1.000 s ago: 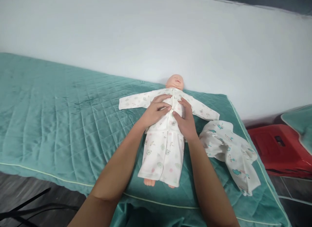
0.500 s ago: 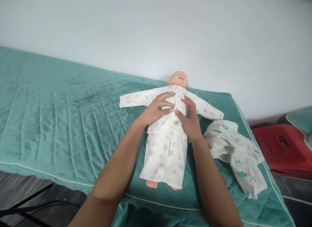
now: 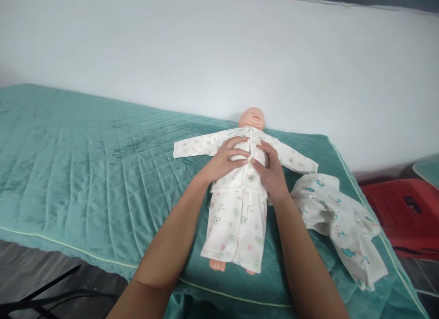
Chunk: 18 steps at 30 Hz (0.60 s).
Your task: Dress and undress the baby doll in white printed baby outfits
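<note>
A baby doll (image 3: 253,118) lies on its back, head toward the wall and feet toward me. It wears a white printed shirt (image 3: 236,176) with the sleeves spread out, and matching trousers (image 3: 233,227). My left hand (image 3: 229,159) rests on the chest from the left, thumb and forefinger closed on the shirt's front edge. From the right, my right hand (image 3: 270,168) pinches the opposite edge, its thumb close to the left fingertips. A small fastening sits between the two thumbs; its details are too small to make out. The doll's toes show below the trouser hems.
The doll lies on a green quilted cover (image 3: 103,172) spread over a bed. A crumpled white cloth garment with teal prints (image 3: 343,223) lies at the right. Beyond the bed's right edge stands a red plastic stool (image 3: 398,209). Black thin legs (image 3: 51,282) show at lower left.
The view has tilted up and shifted slightly, so everything sits a little lower and farther right. Both hands remain at the same place on the shirt front.
</note>
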{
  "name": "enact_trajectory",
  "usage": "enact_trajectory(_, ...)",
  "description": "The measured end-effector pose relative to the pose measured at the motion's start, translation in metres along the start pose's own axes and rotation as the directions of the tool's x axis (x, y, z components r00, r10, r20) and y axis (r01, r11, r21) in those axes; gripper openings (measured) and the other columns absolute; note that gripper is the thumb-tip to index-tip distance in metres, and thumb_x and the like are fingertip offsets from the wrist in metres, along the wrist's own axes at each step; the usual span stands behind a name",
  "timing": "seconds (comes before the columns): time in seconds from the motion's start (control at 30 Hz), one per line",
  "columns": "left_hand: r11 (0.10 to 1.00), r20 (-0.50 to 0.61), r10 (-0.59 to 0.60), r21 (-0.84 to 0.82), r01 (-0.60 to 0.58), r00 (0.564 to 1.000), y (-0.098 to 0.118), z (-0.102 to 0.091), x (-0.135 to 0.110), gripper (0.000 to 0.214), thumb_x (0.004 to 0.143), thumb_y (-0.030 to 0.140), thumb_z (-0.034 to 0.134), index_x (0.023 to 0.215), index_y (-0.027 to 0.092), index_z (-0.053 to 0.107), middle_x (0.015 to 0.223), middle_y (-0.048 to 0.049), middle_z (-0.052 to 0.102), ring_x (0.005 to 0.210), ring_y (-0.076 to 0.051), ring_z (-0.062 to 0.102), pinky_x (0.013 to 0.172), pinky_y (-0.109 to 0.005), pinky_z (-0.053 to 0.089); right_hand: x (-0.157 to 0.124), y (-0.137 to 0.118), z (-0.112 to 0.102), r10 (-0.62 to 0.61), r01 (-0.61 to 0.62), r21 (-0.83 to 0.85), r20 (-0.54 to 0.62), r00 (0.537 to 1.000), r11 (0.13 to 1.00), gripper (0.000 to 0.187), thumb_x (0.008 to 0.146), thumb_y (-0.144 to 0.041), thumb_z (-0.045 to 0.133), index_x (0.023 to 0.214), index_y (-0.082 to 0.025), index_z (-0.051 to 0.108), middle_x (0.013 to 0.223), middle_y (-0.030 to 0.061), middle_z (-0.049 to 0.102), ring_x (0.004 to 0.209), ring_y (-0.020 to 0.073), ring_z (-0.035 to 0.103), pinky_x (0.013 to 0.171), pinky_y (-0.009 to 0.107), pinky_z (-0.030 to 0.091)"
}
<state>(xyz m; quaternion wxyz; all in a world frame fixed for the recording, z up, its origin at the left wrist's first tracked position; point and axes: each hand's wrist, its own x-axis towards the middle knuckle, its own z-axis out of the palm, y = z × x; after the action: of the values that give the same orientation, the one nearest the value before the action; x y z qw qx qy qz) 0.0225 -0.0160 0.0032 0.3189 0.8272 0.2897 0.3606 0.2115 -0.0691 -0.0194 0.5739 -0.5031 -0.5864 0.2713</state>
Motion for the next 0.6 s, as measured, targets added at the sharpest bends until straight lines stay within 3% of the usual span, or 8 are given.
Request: enact_trajectory(0.6, 0.999, -0.015, 0.028, -0.024, -0.028, 1.000, 0.0020, -0.0006, 0.0009, 0.015, 0.091, 0.036, 0.067, 0.099, 0.025, 0.069, 0.151, -0.0059, 0.050, 0.147, -0.024, 0.037, 0.124, -0.044, 0.026, -0.0023, -0.0054, 0.0045, -0.001, -0.001, -0.086, -0.027, 1.000, 0.996, 0.038, 0.084, -0.036, 0.070, 0.119, -0.029, 0.057, 0.147, 0.0051, 0.049, 0.142, 0.0233, 0.041, 0.123, 0.048, 0.027)
